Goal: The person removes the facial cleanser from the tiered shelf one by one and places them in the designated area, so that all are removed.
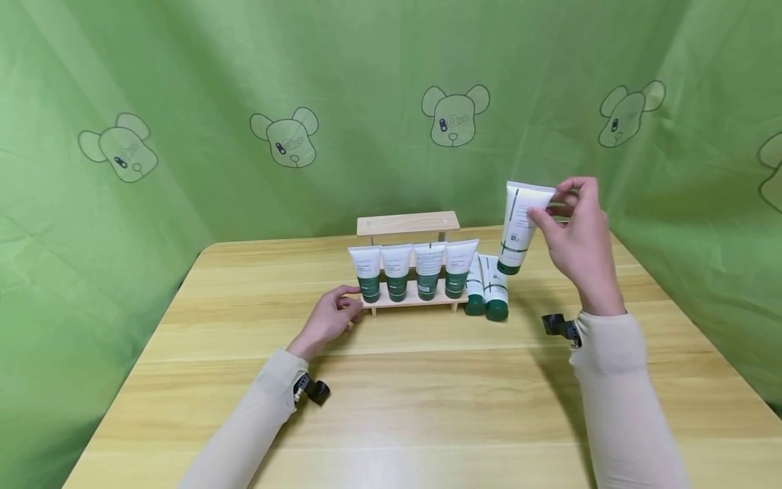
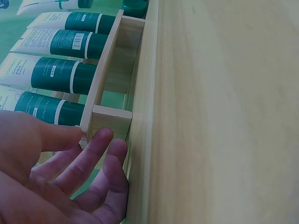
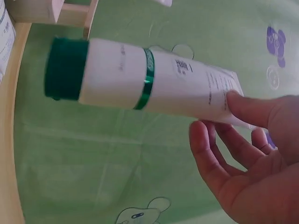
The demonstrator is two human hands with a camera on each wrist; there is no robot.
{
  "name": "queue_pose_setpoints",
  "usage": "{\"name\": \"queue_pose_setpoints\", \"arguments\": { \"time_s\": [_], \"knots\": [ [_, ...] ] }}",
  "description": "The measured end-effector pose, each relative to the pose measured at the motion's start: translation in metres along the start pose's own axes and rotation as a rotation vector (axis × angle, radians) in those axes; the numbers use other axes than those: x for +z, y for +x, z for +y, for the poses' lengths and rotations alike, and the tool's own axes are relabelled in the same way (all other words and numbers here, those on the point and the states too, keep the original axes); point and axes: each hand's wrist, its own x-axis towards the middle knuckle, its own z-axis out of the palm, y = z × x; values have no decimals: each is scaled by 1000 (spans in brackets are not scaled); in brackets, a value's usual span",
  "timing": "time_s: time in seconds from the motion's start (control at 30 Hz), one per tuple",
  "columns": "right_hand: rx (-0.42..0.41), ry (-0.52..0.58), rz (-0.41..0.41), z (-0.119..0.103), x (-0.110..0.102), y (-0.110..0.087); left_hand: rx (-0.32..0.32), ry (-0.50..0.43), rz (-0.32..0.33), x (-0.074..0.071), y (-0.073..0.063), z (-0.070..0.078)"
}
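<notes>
My right hand (image 1: 583, 241) pinches a large white squeeze tube (image 1: 519, 224) near its flat top end, thumb in front and fingers behind. The tube hangs above the table with its green cap (image 3: 67, 69) downward, tilted a little. At the left end of a small wooden two-tier rack (image 1: 415, 296), my left hand (image 1: 330, 316) grips the lower shelf, thumb on the board's edge (image 2: 110, 60) and fingers curled underneath. Several smaller white-and-green tubes (image 1: 397, 272) stand cap down in a row on that shelf.
Two more large white tubes (image 1: 493, 282) with green caps lie beside the rack's right end. The rack's upper shelf (image 1: 408, 223) is bare. A green curtain (image 1: 366, 54) with bear-head prints surrounds the light wooden table (image 1: 427, 401) at the back and sides.
</notes>
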Motion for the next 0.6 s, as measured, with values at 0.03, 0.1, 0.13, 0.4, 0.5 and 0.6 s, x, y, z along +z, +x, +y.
{"name": "queue_pose_setpoints", "arguments": {
  "time_s": [0.03,0.1,0.13,0.4,0.5,0.6],
  "knots": [
    [0,2,2,2,-1,0,-2,-3,0,0,0,0],
    [-4,1,6,5,-3,1,-5,-7,0,-1,0,0],
    [-1,-4,5,6,-4,2,-6,-10,1,-1,0,0],
    [45,25,-43,25,-13,5,-5,1,-6,0,-1,0],
    [63,52,-57,34,-14,9,-7,0,-1,1,-1,1],
    [82,70,-93,44,-14,12,-10,-3,-2,1,0,1]
  ]
}}
